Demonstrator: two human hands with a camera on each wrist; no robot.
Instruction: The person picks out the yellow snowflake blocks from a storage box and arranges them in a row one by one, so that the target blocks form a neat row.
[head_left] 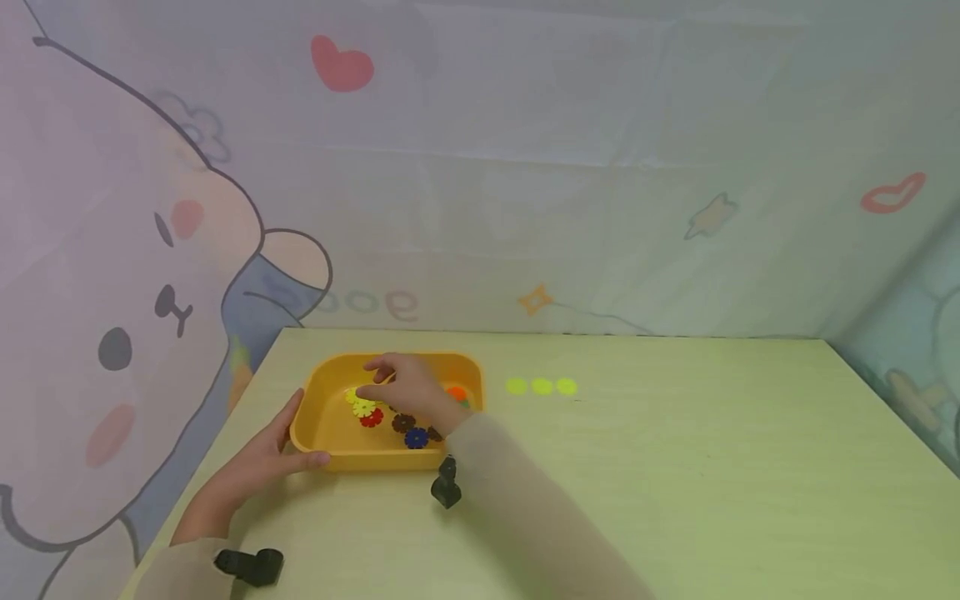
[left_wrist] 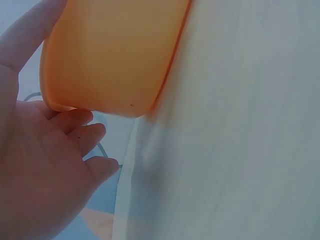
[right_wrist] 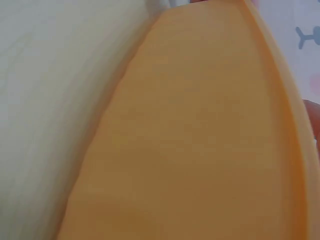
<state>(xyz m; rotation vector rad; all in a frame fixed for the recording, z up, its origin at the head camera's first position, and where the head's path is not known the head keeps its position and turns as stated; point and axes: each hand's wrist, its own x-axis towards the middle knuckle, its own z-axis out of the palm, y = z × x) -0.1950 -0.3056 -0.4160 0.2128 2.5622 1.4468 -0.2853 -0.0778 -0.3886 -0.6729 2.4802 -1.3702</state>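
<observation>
A yellow plastic tray (head_left: 367,460) stands on the table, holding several flower-shaped notched discs. My left hand (head_left: 258,462) grips its near left corner, thumb along the front rim and fingers round the left side. In the left wrist view, the fingers (left_wrist: 80,132) bend against the tray's outer wall (left_wrist: 120,60). My right hand (head_left: 412,387) reaches inside over the yellow discs (head_left: 363,409), thumb and forefinger apart, the thumb tip right at a disc. Near them lie a red disc (head_left: 371,418), a brown disc (head_left: 402,423) and a blue disc (head_left: 416,438).
Three yellow-green discs (head_left: 542,387) lie in a row on the table right of the tray. An orange disc (head_left: 456,392) shows at the tray's right end, partly behind my wrist. A printed cloth (head_left: 487,208) hangs behind the table (head_left: 712,458). The tray wall (right_wrist: 190,120) fills most of the right wrist view.
</observation>
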